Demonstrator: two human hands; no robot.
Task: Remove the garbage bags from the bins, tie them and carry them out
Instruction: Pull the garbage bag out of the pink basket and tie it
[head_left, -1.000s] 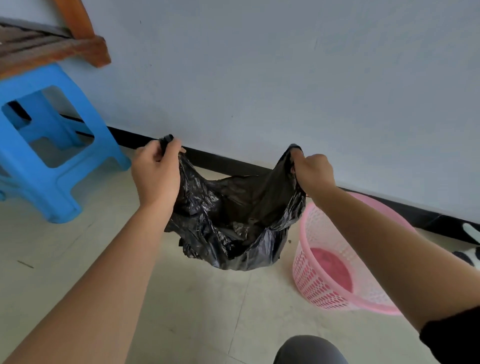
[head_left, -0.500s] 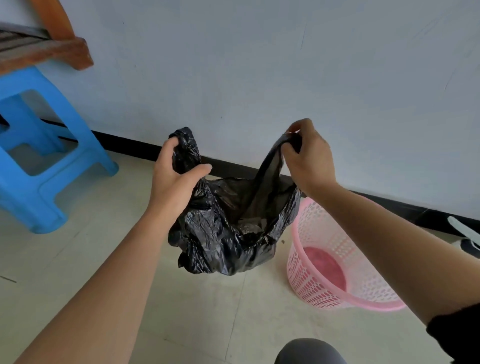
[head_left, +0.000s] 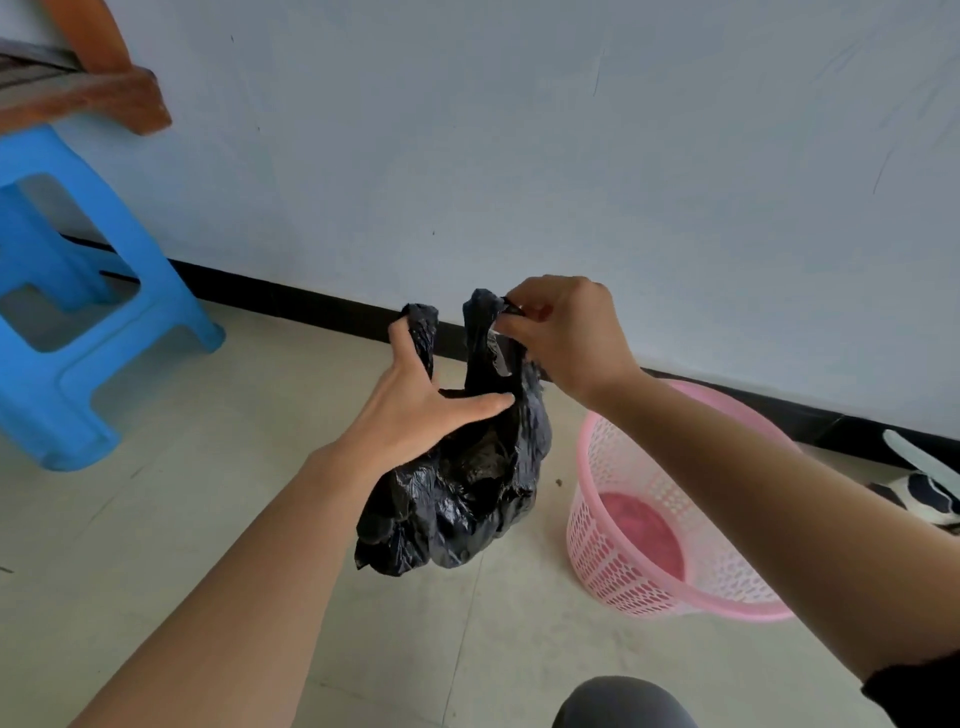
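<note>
Crumpled black plastic garbage bag (head_left: 462, 488): frame centre, just left of round pink plastic lattice bin (head_left: 618, 551). Left hand (head_left: 415, 410) grips one gathered ear, thumb spread; right hand (head_left: 563, 338) pinches the other.

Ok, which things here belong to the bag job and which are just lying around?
Job:
black garbage bag, held by left hand and right hand
pink bin, unlined

Lying about:
blue stool
wooden furniture
black-and-white item at right edge
</note>
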